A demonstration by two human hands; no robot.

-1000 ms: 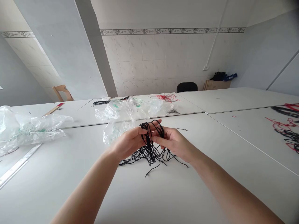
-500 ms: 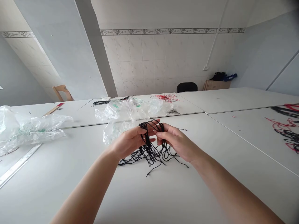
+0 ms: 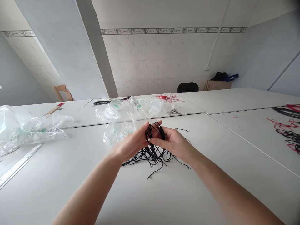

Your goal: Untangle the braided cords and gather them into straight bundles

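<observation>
Thumb of the left hand (image 3: 132, 143) is now being held up beside the black cords (image 3: 152, 151), where half a second ago it was being laid across them; right hand (image 3: 177, 142) thumb is being extended further toward the left.

Largest first: tiled wall (image 3: 145, 53) is backing everything. White tabletop (image 3: 75, 190) is filling the lower view, with seams running across it. Black chair (image 3: 187, 87) is standing behind the far edge. Left plastic bag (image 3: 35, 128) is lying crumpled at the left edge; middle plastic bag (image 3: 128, 109) is being left spread across a seam, just beyond the hands.

Cords are being carried between both hands over the near tabletop, loops hanging over the fingers, lower strands trailing onto the surface. Left grip: thumb being kept raised; whether anything is being pinched cannot be told. Right grip: thumb being set in front of the cords, fingers being partly covered; pinch cannot be confirmed either.

Red cords (image 3: 167, 98) are lying tangled on the far section. Scissors (image 3: 174, 112) are resting just beside the middle bag.
</observation>
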